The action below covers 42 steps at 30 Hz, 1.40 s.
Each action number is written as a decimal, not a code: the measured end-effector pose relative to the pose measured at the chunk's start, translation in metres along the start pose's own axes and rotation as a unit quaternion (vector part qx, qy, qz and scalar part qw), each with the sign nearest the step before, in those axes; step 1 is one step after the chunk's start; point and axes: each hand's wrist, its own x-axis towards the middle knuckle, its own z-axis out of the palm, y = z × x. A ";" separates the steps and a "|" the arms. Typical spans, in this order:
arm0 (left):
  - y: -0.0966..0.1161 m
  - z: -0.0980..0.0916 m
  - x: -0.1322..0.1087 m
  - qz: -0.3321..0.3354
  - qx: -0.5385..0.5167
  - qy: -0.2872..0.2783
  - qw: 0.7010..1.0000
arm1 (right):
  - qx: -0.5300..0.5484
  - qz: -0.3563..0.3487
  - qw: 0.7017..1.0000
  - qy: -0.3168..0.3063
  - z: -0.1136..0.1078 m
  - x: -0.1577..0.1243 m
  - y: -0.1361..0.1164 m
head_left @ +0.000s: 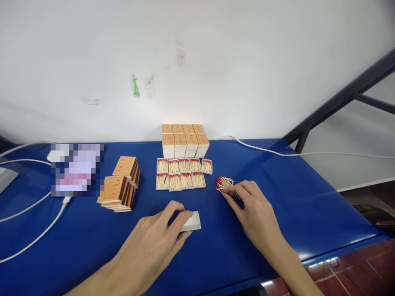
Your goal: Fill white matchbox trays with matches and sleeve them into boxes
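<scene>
My left hand (159,232) grips a small white matchbox tray (193,222) by its left end, low over the blue table; no matches show in the part I can see. To the right, my right hand (251,205) has its thumb and fingers closed at the near edge of a loose pile of red-tipped matches (224,182). The fingers partly hide what lies between them. Beyond my hands, two rows of open trays filled with matches (180,181) lie side by side.
Behind the filled trays, stacked closed matchboxes (186,140) stand by the white wall. Matchbox sleeves (114,189) are piled at left, near a blurred phone (78,168) with a plugged-in white cable (58,220). Another cable (262,149) runs along the back; a dark metal bar (339,92) slants at right.
</scene>
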 end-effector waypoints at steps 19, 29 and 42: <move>0.002 -0.001 -0.001 0.008 0.022 -0.008 1.000 | 0.041 -0.017 0.999 -0.018 -0.003 -0.006 -0.025; 0.003 -0.002 0.000 0.009 0.027 -0.015 0.999 | 0.095 0.020 0.993 -0.068 -0.007 0.003 -0.020; 0.002 -0.001 -0.001 0.009 0.028 -0.012 1.000 | 0.089 0.029 0.986 -0.136 -0.015 0.013 -0.019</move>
